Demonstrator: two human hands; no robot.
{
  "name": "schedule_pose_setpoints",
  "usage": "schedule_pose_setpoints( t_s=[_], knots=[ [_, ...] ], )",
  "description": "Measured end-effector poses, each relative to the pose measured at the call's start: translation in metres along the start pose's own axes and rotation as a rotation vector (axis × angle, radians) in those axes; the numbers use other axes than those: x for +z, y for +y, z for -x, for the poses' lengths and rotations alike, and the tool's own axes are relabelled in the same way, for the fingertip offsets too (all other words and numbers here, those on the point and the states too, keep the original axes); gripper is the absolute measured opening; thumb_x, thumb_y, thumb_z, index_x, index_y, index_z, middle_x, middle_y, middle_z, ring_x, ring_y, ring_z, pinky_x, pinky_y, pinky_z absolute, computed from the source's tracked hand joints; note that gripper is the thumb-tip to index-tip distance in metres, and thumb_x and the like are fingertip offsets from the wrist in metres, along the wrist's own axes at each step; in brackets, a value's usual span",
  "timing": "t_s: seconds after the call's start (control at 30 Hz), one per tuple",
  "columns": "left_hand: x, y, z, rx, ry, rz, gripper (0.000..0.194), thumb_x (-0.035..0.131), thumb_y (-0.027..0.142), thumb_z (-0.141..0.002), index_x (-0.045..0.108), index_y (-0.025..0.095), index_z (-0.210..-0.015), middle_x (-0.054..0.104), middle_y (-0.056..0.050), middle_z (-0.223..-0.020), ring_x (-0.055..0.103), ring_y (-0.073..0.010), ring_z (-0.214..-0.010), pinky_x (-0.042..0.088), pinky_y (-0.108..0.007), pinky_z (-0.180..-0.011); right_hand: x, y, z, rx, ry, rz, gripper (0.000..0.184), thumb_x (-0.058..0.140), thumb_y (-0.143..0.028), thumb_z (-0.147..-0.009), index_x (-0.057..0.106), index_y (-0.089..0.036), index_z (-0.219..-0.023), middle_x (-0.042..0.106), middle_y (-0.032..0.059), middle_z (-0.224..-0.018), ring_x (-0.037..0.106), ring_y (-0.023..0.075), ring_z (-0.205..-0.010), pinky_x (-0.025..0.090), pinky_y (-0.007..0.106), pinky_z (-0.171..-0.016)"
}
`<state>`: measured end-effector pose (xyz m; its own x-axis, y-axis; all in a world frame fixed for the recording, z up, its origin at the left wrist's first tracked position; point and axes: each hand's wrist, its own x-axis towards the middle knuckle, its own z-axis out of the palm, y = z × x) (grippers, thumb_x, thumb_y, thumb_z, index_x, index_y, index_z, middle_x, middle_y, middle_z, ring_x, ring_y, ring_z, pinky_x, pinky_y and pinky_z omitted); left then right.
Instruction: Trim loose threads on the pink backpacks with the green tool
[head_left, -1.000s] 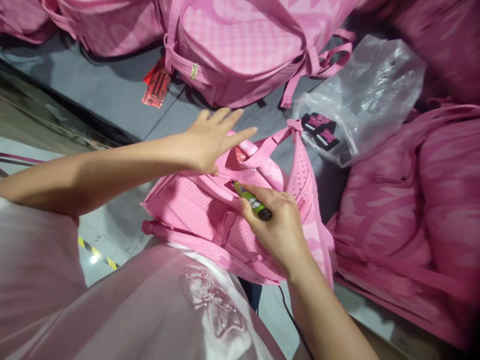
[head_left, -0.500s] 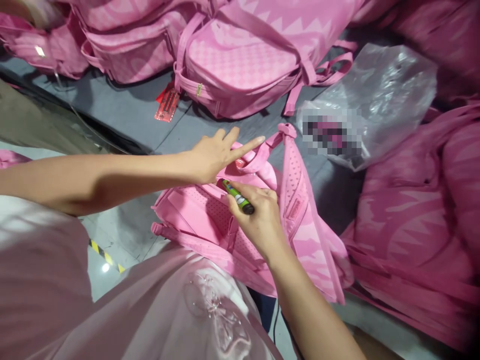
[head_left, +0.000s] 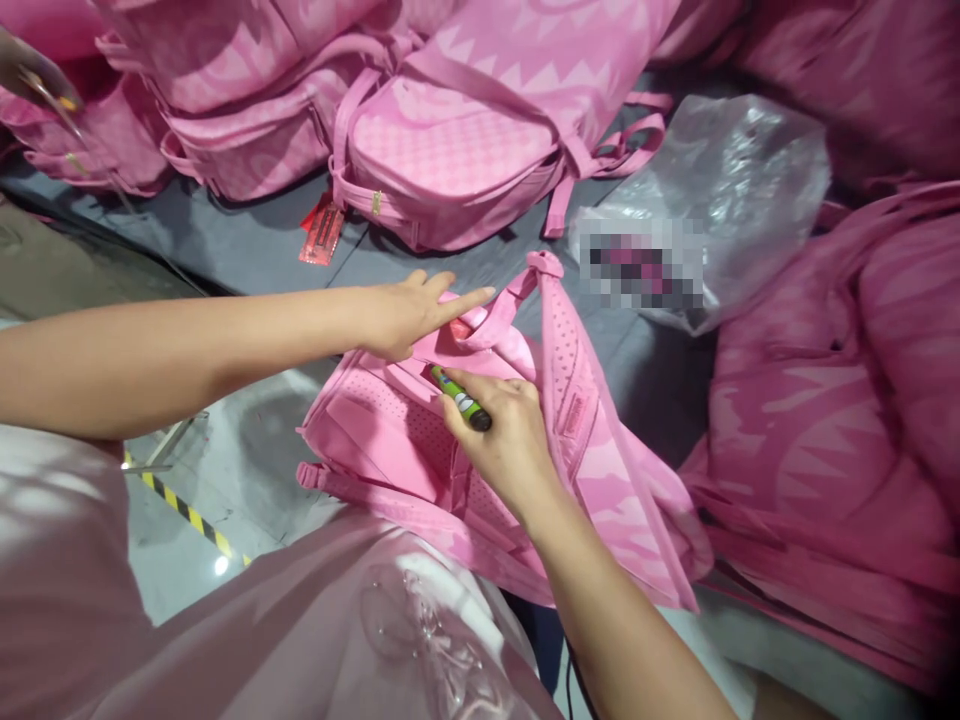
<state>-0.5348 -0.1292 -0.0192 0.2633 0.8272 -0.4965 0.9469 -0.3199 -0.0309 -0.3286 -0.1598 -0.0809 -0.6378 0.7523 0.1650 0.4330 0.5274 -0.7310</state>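
An unzipped pink backpack lies in front of me at the table's near edge, its dotted lining and a small inner label showing. My left hand rests on the far side of its opening with fingers spread, holding nothing. Closed around a green marker with a black end is my right hand, over the bag's opening. The marker's other end points at the pink fabric just below my left hand; whether it touches cannot be made out. Near the left fingertips are the bag's top strap loop and a small red piece.
Several pink backpacks line the far side of the grey table; one has a red tag. A clear plastic bag lies right of centre, near another pink backpack. Another person's hand appears at upper left.
The view has shifted slightly, so things sit a little further left. My hands keep nearly the same pose on the backpack, marker still held. The other person's hand now shows at upper left.
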Motion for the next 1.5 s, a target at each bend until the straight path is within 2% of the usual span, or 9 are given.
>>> schedule_pose_setpoints(
  t_s=[0.13, 0.33, 0.53, 0.67, 0.8, 0.93, 1.03, 1.2, 1.5],
  knots=[
    [0.002, 0.0, 0.002, -0.012, 0.04, -0.025, 0.11, 0.061, 0.012, -0.082, -0.011, 0.034, -0.162, 0.024, -0.019, -0.164, 0.042, -0.0361, -0.14, 0.051, -0.039, -0.095, 0.001, -0.001, -0.003, -0.028, -0.015, -0.028, 0.03, 0.064, -0.023, -0.092, 0.075, -0.016, -0.119, 0.08, 0.0089, -0.101, 0.074, 0.0252, -0.085, 0.051, 0.041, -0.087],
    [0.001, 0.004, 0.004, -0.044, 0.042, 0.0, 0.109, 0.061, 0.01, -0.082, -0.009, 0.035, -0.163, 0.022, -0.018, -0.166, 0.042, -0.0324, -0.14, 0.049, -0.037, -0.099, 0.01, -0.002, -0.011, -0.02, -0.059, -0.143, 0.033, 0.06, -0.024, -0.093, 0.073, -0.017, -0.123, 0.08, 0.0085, -0.104, 0.074, 0.0232, -0.081, 0.056, 0.036, -0.077],
    [0.001, 0.009, 0.004, -0.075, 0.046, 0.03, 0.111, 0.057, 0.001, -0.08, -0.008, 0.034, -0.163, 0.014, -0.019, -0.169, 0.042, -0.0341, -0.14, 0.05, -0.038, -0.097, 0.013, -0.003, -0.011, -0.056, -0.015, -0.092, 0.031, 0.06, -0.024, -0.093, 0.075, -0.016, -0.119, 0.08, 0.0091, -0.103, 0.075, 0.0248, -0.084, 0.057, 0.038, -0.078],
    [0.008, 0.008, 0.003, -0.066, 0.083, 0.03, 0.109, 0.054, -0.001, -0.08, -0.006, 0.036, -0.163, 0.019, -0.018, -0.167, 0.046, -0.0324, -0.136, 0.05, -0.036, -0.093, 0.013, -0.005, -0.014, -0.04, -0.02, -0.073, 0.03, 0.061, -0.024, -0.092, 0.075, -0.017, -0.118, 0.079, 0.0099, -0.105, 0.075, 0.0266, -0.088, 0.057, 0.041, -0.083],
    [0.015, 0.003, 0.001, -0.037, 0.141, 0.021, 0.107, 0.056, 0.005, -0.083, -0.008, 0.035, -0.163, 0.024, -0.019, -0.165, 0.049, -0.0326, -0.131, 0.05, -0.037, -0.09, 0.013, -0.006, -0.017, -0.03, -0.061, -0.171, 0.03, 0.06, -0.023, -0.092, 0.075, -0.019, -0.118, 0.078, 0.0081, -0.112, 0.076, 0.0253, -0.094, 0.058, 0.039, -0.087],
    [0.017, 0.002, 0.002, -0.029, 0.148, 0.013, 0.106, 0.055, 0.004, -0.083, -0.008, 0.034, -0.163, 0.025, -0.018, -0.164, 0.049, -0.0312, -0.131, 0.05, -0.036, -0.092, 0.014, -0.009, -0.017, -0.009, -0.016, -0.104, 0.03, 0.061, -0.022, -0.091, 0.076, -0.016, -0.117, 0.08, 0.0092, -0.105, 0.076, 0.0256, -0.088, 0.058, 0.039, -0.084],
    [0.017, 0.001, 0.002, -0.017, 0.158, 0.018, 0.104, 0.057, 0.008, -0.085, -0.007, 0.033, -0.163, 0.023, -0.019, -0.165, 0.047, -0.0324, -0.133, 0.05, -0.037, -0.093, 0.015, -0.01, -0.017, -0.005, -0.04, -0.144, 0.032, 0.061, -0.022, -0.092, 0.075, -0.014, -0.119, 0.08, 0.0101, -0.104, 0.076, 0.0243, -0.087, 0.058, 0.035, -0.084],
    [0.021, -0.001, -0.001, -0.006, 0.176, 0.001, 0.107, 0.057, 0.003, -0.083, -0.009, 0.032, -0.163, 0.023, -0.021, -0.164, 0.046, -0.0344, -0.132, 0.05, -0.04, -0.095, 0.009, -0.006, -0.011, 0.025, -0.039, -0.019, 0.031, 0.063, -0.021, -0.092, 0.075, -0.015, -0.119, 0.08, 0.0094, -0.096, 0.075, 0.0254, -0.083, 0.056, 0.038, -0.082],
    [0.018, -0.001, -0.003, -0.009, 0.131, 0.013, 0.103, 0.058, 0.006, -0.087, -0.006, 0.032, -0.164, 0.017, -0.021, -0.165, 0.042, -0.0384, -0.136, 0.049, -0.044, -0.099, 0.019, -0.005, -0.017, -0.014, -0.016, -0.213, 0.031, 0.063, -0.02, -0.091, 0.075, -0.014, -0.118, 0.079, 0.0091, -0.11, 0.076, 0.0254, -0.093, 0.057, 0.038, -0.087]
  ],
)
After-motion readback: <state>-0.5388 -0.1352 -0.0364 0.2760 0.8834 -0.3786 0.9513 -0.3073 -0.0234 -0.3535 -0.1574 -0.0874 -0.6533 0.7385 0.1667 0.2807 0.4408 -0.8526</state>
